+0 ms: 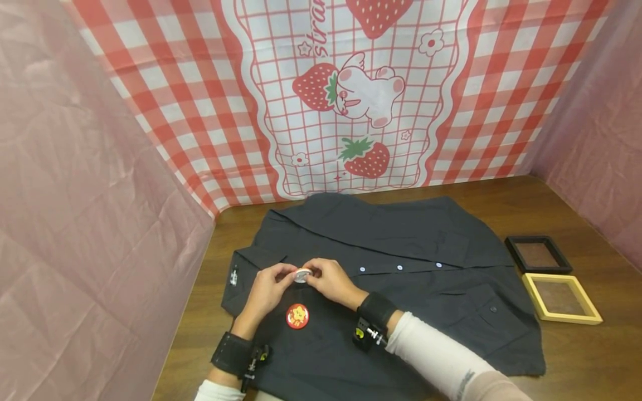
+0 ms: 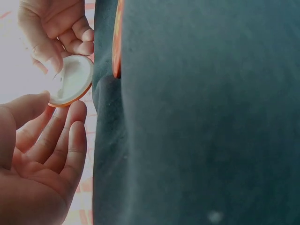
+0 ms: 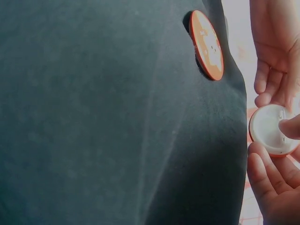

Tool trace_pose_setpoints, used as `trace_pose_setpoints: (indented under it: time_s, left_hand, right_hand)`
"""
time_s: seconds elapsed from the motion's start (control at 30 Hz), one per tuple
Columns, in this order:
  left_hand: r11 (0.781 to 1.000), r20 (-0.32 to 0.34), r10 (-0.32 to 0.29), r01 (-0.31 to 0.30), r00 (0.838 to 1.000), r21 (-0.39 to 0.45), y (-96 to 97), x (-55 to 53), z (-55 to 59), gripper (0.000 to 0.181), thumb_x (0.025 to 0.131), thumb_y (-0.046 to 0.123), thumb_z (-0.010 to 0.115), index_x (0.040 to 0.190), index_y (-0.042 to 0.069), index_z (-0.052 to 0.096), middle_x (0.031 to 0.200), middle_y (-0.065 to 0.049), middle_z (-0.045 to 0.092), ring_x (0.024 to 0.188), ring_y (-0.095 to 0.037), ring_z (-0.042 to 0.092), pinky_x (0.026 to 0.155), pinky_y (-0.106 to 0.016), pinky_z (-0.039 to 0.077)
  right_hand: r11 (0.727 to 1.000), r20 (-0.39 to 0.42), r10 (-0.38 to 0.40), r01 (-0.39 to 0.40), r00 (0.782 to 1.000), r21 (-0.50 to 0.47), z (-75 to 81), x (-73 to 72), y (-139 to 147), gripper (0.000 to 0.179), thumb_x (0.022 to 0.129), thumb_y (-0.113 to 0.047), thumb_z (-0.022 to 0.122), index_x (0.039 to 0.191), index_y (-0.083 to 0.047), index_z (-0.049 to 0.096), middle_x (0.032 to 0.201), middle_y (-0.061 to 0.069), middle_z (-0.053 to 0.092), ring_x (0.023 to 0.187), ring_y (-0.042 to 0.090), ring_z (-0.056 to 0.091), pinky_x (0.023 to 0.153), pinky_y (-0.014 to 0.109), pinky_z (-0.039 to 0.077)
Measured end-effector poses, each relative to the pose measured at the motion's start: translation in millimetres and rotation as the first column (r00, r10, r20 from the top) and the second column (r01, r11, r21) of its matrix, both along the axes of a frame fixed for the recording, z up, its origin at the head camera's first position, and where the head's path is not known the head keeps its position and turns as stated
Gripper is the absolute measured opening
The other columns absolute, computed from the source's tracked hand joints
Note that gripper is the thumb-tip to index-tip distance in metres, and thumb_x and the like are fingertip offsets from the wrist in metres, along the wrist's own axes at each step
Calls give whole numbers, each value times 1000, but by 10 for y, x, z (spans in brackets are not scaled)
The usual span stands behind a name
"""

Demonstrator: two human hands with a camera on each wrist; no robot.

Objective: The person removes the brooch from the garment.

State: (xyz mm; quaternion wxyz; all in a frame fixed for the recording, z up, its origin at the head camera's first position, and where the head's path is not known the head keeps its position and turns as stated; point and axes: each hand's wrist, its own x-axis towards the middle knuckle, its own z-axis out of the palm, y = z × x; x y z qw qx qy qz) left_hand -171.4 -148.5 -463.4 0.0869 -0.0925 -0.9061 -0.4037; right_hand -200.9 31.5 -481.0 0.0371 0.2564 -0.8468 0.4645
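Observation:
Both hands pinch a round pin badge (image 1: 303, 275) with its pale back and pin turned toward me. My left hand (image 1: 268, 288) grips its left edge, thumb and fingertips at the rim. On the opposite edge my right hand (image 1: 334, 282) holds it, and the right wrist view shows the right thumb (image 3: 291, 127) over the pin bar. An orange-red rim shows around the badge (image 2: 75, 80) in the left wrist view. Below them lies a dark button-up shirt (image 1: 331, 340). A red badge with a yellow figure (image 1: 297, 316) sits face up on the shirt, just below the hands.
A black frame (image 1: 565, 262) and a yellow frame (image 1: 594, 319) lie on the wooden table (image 1: 597, 356) to the right of the shirt. A red checkered strawberry cloth (image 1: 200, 111) hangs behind, with pink cloth (image 1: 100, 195) on both sides.

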Motion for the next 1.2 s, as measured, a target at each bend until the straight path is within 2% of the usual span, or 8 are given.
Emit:
trace_pose_setpoints:
  time_s: [0.13,0.4,0.5,0.7,1.2]
  left_hand:
    - [998,-45,-11,14,999,54,8,1,-3,13,88,9,70,101,7,73,93,-7,75,84,-19,71,74,-33,58]
    - [996,-90,-16,24,996,85,35,3,40,12,86,7,72,98,5,74,93,-10,75,85,-22,72,75,-33,59]
    - [995,-99,-1,11,995,101,41,5,47,12,85,6,73,97,5,76,89,-9,73,82,-22,71,73,-28,58]
    - [996,-97,15,-6,995,90,54,11,41,12,83,7,75,95,7,77,86,-8,72,77,-19,68,68,-21,55]
    - [997,-80,25,-19,997,76,76,7,58,11,83,7,74,93,4,75,89,-10,74,82,-21,71,73,-31,59]
  right_hand:
    - [1000,-8,-3,2,1000,-25,2,9,1,10,84,-7,70,95,-7,72,79,3,66,66,3,54,61,17,45]
    - [999,-30,-14,12,999,-45,43,26,21,10,84,-7,71,94,-7,73,79,3,66,65,3,53,60,16,45]
    - [999,-49,-12,9,999,-50,58,33,23,10,84,-7,72,94,-6,73,78,4,65,65,4,53,60,17,44]
    - [999,-56,-15,12,998,-52,65,53,41,10,84,-6,71,93,-5,73,77,4,65,65,4,52,59,16,43]
    - [997,-107,-71,67,992,-46,48,72,6,10,81,-5,73,92,-4,72,77,4,64,65,8,54,59,17,44]
